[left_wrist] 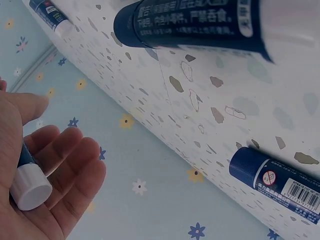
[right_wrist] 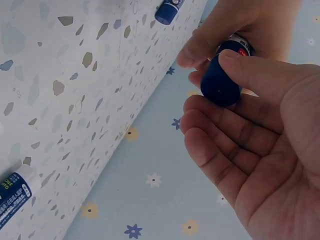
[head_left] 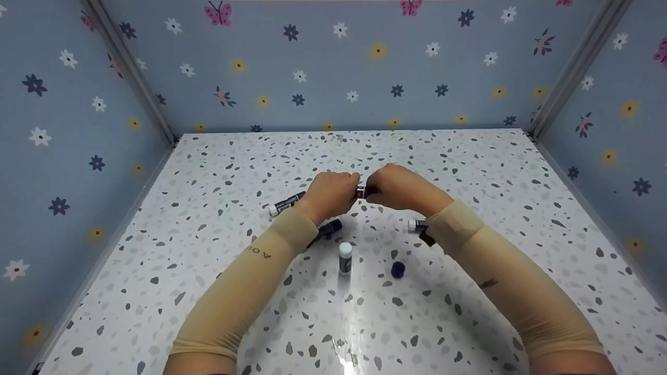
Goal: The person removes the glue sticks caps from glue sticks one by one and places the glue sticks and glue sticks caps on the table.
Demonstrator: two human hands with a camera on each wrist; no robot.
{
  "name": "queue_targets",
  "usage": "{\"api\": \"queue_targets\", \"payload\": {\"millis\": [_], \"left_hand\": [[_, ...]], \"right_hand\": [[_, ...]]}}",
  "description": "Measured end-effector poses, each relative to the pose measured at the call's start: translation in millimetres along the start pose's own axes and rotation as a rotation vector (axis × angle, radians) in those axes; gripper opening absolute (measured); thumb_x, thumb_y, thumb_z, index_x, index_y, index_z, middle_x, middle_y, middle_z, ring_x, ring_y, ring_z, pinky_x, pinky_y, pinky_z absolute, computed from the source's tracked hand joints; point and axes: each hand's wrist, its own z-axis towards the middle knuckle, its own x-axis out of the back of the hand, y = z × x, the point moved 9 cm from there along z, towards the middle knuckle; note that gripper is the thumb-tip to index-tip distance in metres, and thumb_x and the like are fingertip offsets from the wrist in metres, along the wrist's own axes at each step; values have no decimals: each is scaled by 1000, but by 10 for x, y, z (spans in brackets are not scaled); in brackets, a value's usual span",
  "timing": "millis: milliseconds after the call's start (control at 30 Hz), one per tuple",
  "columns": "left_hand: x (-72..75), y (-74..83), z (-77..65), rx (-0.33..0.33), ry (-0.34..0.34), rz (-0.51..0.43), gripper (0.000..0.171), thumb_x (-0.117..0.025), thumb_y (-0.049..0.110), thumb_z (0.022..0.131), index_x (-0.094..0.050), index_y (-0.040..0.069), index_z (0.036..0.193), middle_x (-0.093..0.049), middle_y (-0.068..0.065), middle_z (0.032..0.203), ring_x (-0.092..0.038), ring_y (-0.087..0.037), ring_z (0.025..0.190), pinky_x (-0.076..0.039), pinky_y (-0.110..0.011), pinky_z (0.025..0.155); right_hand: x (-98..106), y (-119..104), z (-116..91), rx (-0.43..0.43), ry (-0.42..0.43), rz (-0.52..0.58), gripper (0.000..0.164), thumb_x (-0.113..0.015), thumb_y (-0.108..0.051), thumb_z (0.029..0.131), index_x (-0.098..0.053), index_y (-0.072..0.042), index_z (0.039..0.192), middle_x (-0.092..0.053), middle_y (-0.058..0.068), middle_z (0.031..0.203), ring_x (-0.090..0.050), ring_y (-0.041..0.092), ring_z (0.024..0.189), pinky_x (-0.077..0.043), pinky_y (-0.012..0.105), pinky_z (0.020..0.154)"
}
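Note:
Both hands meet over the middle of the table around one glue stick [head_left: 361,192]. My left hand [head_left: 332,192] grips its barrel, and the white base [left_wrist: 31,186] pokes out of that palm in the left wrist view. My right hand [head_left: 398,186] pinches the dark blue cap [right_wrist: 220,82] at the other end between thumb and fingers. The cap sits on the stick, and part of the label shows between the hands. Most of the barrel is hidden in my left fingers.
On the speckled table [head_left: 333,151], a glue stick [head_left: 286,204] lies left of my hands, another [head_left: 329,229] beside my left sleeve. A white-topped glue stick [head_left: 345,258] stands near a loose dark cap [head_left: 398,269]. My right sleeve partly covers one more [head_left: 418,225]. Flowered walls [head_left: 333,62] enclose the table.

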Motion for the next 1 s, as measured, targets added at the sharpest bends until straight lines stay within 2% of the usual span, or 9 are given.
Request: {"api": "queue_targets", "payload": {"millis": [133, 400, 567, 800, 1000], "left_hand": [[16, 15, 2, -9, 10, 1, 18, -66, 20, 108, -69, 4, 103, -76, -13, 86, -74, -32, 74, -63, -49, 70], [51, 20, -4, 3, 14, 1, 18, -69, 20, 105, -73, 4, 98, -76, -12, 82, -74, -31, 72, -64, -48, 70], [57, 36, -25, 5, -2, -7, 13, -70, 17, 103, -74, 4, 100, -77, -13, 85, -74, -32, 75, -63, -49, 73], [98, 69, -50, -7, 19, -8, 10, -72, 15, 100, -74, 4, 99, -76, -12, 84, -73, -33, 74, -62, -50, 71], [140, 98, -44, -26, 33, 1, 13, -73, 17, 99, -74, 5, 97, -76, -12, 82, -73, -31, 72, -62, -49, 70]], "right_hand": [[26, -6, -30, 3, 17, 0, 7, -76, -8, 98, -79, -4, 93, -74, 9, 82, -57, 20, 69, -54, 43, 73], [47, -5, -81, 62, 62, 35, 6, -77, -8, 99, -78, -4, 95, -73, 9, 83, -56, 19, 69, -51, 40, 70], [-12, 18, -125, 54, 42, 80, 12, -71, -11, 103, -73, -3, 95, -65, 6, 78, -51, 16, 68, -46, 37, 69], [-92, 65, -198, 6, 24, 137, 17, -64, -17, 110, -71, -2, 109, -64, 6, 85, -52, 17, 72, -47, 39, 71], [-72, 49, -256, 59, 70, 193, 15, -63, -15, 111, -71, -3, 107, -64, 5, 83, -51, 15, 70, -46, 36, 70]]}}
